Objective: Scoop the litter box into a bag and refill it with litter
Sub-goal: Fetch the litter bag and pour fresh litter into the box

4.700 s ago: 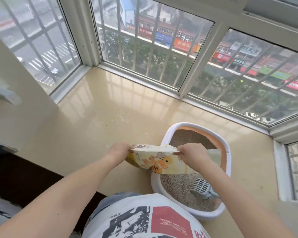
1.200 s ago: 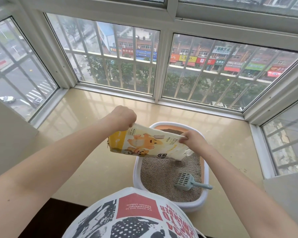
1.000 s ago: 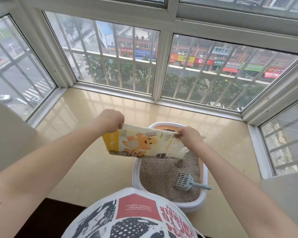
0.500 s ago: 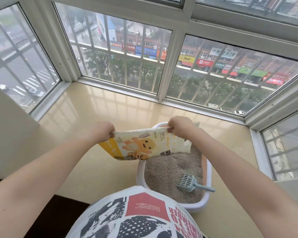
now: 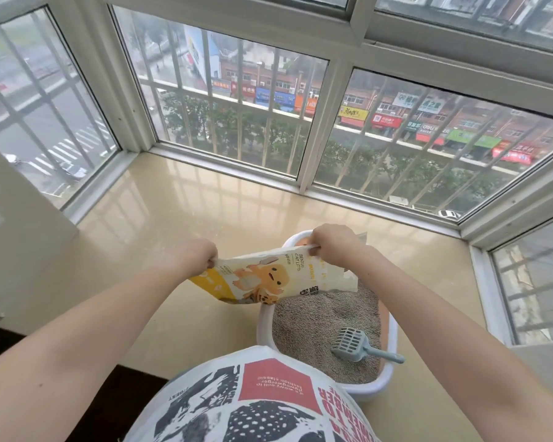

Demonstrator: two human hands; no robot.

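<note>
Litter bag (image 5: 268, 277) is held flat-ish and sideways above the far-left part of the litter box (image 5: 385, 382), one hand per end. Left hand (image 5: 190, 256) is clamped on the left end, fingers curled round the edge. Right hand (image 5: 334, 245) pinches the right end, over the far rim of the box. Two-end grip makes sense: a limp pouch sags and dumps unpredictably if held from one point, and this way the tilt is controllable.

The right end looks like the open one, since a loose flap hangs below the right hand over the litter. Can't confirm the opening from this angle, and no grains are visibly falling. The bag looks slack and thin, so my guess is it's near empty and being shaken out or levelled.

The box sits on the glossy beige surface by the window, on the right side, near the person. Grey litter (image 5: 326, 320) covers the box floor fairly evenly, so the refill step looks well along. Scoop (image 5: 353, 346) lies on the litter at the near-right, handle resting over the right rim and poking out. It's clear of the pour zone, so new litter doesn't bury it.

Keeping the bag mouth low and inside the rim line limits dust and spill onto the surface. Risk: the left end hangs out past the box's left rim, so if that end has any tear, grains land on the surface rather than in the box.
</note>
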